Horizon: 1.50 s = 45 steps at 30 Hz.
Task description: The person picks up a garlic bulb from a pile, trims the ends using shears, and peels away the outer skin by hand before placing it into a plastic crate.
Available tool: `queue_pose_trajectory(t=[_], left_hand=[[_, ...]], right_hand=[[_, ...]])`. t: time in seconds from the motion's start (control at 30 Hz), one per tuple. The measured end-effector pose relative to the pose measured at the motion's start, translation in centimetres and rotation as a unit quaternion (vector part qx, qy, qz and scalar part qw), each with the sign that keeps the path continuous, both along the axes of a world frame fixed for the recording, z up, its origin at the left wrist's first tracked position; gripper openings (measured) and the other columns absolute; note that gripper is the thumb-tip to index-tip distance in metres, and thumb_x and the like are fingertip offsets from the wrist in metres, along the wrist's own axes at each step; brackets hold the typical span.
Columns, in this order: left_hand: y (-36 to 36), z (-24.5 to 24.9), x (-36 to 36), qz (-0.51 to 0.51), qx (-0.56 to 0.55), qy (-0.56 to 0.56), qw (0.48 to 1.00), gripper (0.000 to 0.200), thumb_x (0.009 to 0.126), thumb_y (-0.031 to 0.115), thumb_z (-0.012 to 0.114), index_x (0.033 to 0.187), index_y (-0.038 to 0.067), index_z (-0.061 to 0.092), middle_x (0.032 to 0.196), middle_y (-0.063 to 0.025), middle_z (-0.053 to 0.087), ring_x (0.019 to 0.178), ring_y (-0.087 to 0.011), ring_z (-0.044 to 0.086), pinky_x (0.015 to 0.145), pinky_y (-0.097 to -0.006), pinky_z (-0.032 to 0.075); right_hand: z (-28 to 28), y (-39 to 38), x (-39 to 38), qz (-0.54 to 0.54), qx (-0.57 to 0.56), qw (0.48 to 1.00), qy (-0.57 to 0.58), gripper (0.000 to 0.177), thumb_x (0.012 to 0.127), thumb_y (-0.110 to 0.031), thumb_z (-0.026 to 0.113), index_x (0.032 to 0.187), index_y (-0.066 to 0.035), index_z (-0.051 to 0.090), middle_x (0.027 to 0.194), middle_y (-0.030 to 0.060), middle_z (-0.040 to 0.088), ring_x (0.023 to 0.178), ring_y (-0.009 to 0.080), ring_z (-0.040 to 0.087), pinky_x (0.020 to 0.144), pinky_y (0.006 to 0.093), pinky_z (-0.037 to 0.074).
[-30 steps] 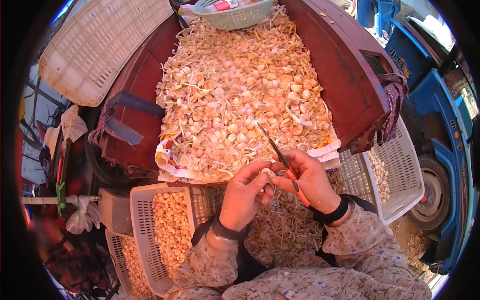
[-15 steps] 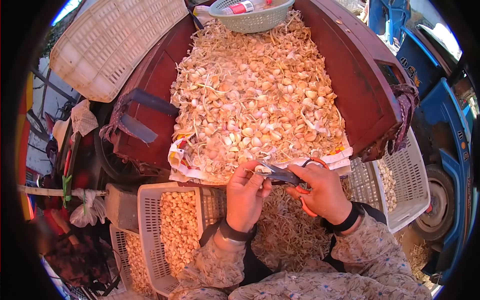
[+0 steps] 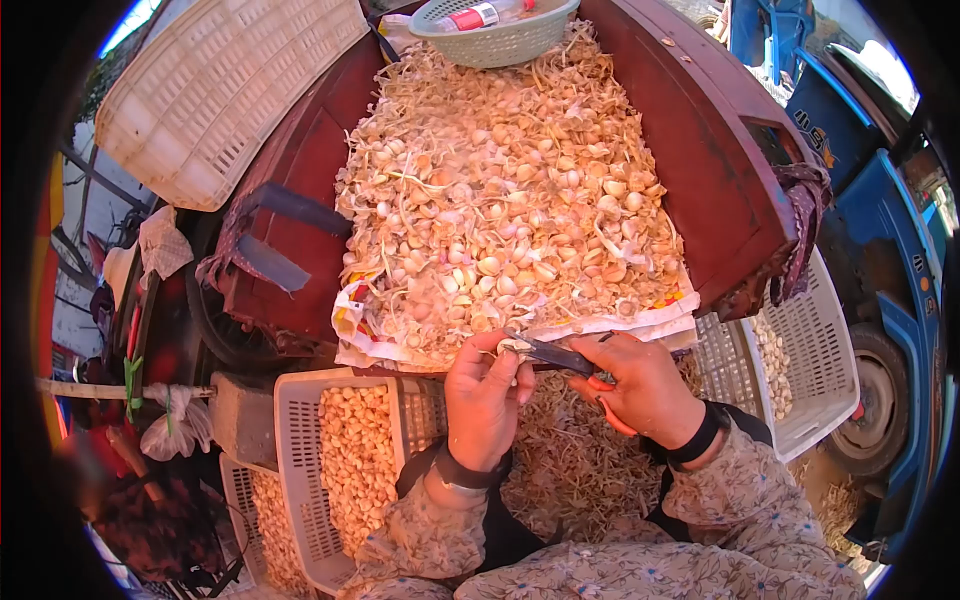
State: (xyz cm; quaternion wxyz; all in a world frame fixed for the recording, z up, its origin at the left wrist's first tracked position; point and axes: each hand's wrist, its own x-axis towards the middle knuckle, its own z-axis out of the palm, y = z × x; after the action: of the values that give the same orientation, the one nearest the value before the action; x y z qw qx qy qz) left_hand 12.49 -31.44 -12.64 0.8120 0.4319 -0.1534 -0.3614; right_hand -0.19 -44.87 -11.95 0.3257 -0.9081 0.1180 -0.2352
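Between the thumb and fingers of my left hand [image 3: 484,395] is a small pale garlic clove [image 3: 514,347]. My right hand [image 3: 640,388] is wrapped round a pair of scissors [image 3: 560,356] with orange-red handles and dark blades. The blade tips reach to the clove at my left fingertips. Just beyond both hands, a heap of garlic cloves [image 3: 500,230] with dry skins and stalks lies on a white sheet [image 3: 620,325] in a red-brown cart bed [image 3: 715,150].
Crates of garlic cloves stand at lower left [image 3: 295,450] and right [image 3: 815,350]. Dry trimmings [image 3: 580,460] lie below my hands. A green basket [image 3: 500,45] with a bottle sits at the far end. An upturned white crate [image 3: 225,95], a blue vehicle [image 3: 890,260] and another person [image 3: 150,500] flank the cart.
The scissors' blades have drawn closer together, and my right fingers have closed further round the handles. My left hand still pinches the clove. The view has shifted slightly.
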Motion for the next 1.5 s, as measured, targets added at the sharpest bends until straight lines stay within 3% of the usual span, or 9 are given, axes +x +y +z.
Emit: queue_pose_trajectory(t=[0.23,0.33,0.47,0.6,0.83,1.03,1.13,1.3,1.5], left_hand=[[0.4,0.0,0.3,-0.023,-0.024,-0.023,0.999,0.017,0.086,0.012,0.057,0.1,0.007,0.049,0.085,-0.007,0.056,0.059,-0.0111,0.048,0.046,-0.0209,0.036],[0.1,0.4,-0.1,-0.057,-0.016,-0.009,0.998,0.016,0.086,0.013,0.057,0.098,0.007,0.047,0.087,-0.0089,0.056,0.059,-0.0111,0.049,0.047,-0.0204,0.037],[-0.5,-0.5,-1.0,-0.106,-0.003,0.021,0.994,0.016,0.089,0.012,0.052,0.1,0.009,0.041,0.083,-0.0085,0.056,0.061,-0.0109,0.051,0.048,-0.021,0.039],[-0.9,-0.7,-1.9,-0.089,0.027,0.002,0.996,0.021,0.088,0.015,0.054,0.101,0.011,0.039,0.07,-0.0081,0.057,0.047,-0.0127,0.048,0.043,-0.022,0.038],[-1.0,-1.1,-2.5,-0.056,0.032,0.057,0.996,0.015,0.091,0.012,0.048,0.101,0.011,0.038,0.077,-0.0069,0.058,0.056,-0.0113,0.053,0.046,-0.0213,0.041],[-1.2,-0.7,-2.4,-0.066,0.041,0.128,0.989,0.011,0.092,0.016,0.047,0.101,0.012,0.045,0.086,-0.0042,0.059,0.062,-0.0084,0.056,0.05,-0.0208,0.039],[-0.7,-1.1,-2.3,-0.064,0.002,0.187,0.98,0.013,0.091,0.013,0.045,0.102,0.006,0.045,0.089,-0.0085,0.058,0.076,-0.0178,0.06,0.069,-0.0327,0.051],[0.3,1.6,-2.3,-0.049,-0.006,0.247,0.968,0.01,0.091,0.012,0.046,0.098,0.005,0.048,0.089,-0.0086,0.058,0.074,-0.0163,0.059,0.064,-0.0288,0.05],[3.7,5.9,0.8,-0.014,0.005,0.263,0.965,0.009,0.088,0.012,0.052,0.095,0.006,0.05,0.087,-0.0109,0.059,0.068,-0.0126,0.054,0.053,-0.0207,0.045]], right_hand=[[1.2,0.7,-0.5,0.046,0.236,0.966,0.097,0.027,0.078,-0.017,0.068,0.1,-0.005,0.058,0.059,0.0023,0.056,0.054,0.0121,0.056,0.052,0.024,0.042],[-1.4,0.2,0.6,-0.049,0.541,0.839,-0.038,0.031,0.079,-0.016,0.068,0.104,-0.004,0.056,0.069,-0.0013,0.058,0.064,0.004,0.053,0.055,0.0192,0.042],[-1.1,0.6,1.3,0.004,0.603,0.787,-0.131,0.047,0.073,-0.01,0.074,0.113,-0.002,0.05,0.092,0.0004,0.059,0.078,0.0046,0.052,0.065,0.0191,0.044],[-1.1,1.3,1.2,-0.001,0.48,0.873,-0.085,0.048,0.069,-0.008,0.076,0.111,-0.004,0.054,0.069,-0.0048,0.048,0.062,0.0037,0.043,0.054,0.0183,0.036],[-3.1,1.8,1.5,0.0,0.496,0.86,-0.121,0.041,0.07,-0.002,0.072,0.108,-0.005,0.056,0.061,-0.0063,0.04,0.056,0.0028,0.036,0.05,0.0183,0.031],[-0.8,1.9,1.3,0.017,0.457,0.884,-0.097,0.04,0.069,0.003,0.07,0.106,-0.004,0.056,0.066,-0.0064,0.046,0.059,0.001,0.039,0.051,0.0165,0.033],[0.6,2.8,1.5,0.048,0.485,0.865,-0.122,0.042,0.067,0.006,0.07,0.105,-0.004,0.055,0.076,-0.0035,0.054,0.063,0.0016,0.045,0.055,0.0149,0.036],[-0.3,2.7,2.0,0.1,0.254,0.948,-0.162,0.05,0.064,0.008,0.07,0.11,-0.004,0.054,0.088,0.0005,0.06,0.065,0.0027,0.047,0.058,0.0148,0.038],[1.3,3.8,3.1,0.112,0.454,0.848,-0.251,0.05,0.07,0.003,0.071,0.115,-0.004,0.051,0.097,0.0053,0.06,0.065,0.0029,0.046,0.06,0.0157,0.04]])
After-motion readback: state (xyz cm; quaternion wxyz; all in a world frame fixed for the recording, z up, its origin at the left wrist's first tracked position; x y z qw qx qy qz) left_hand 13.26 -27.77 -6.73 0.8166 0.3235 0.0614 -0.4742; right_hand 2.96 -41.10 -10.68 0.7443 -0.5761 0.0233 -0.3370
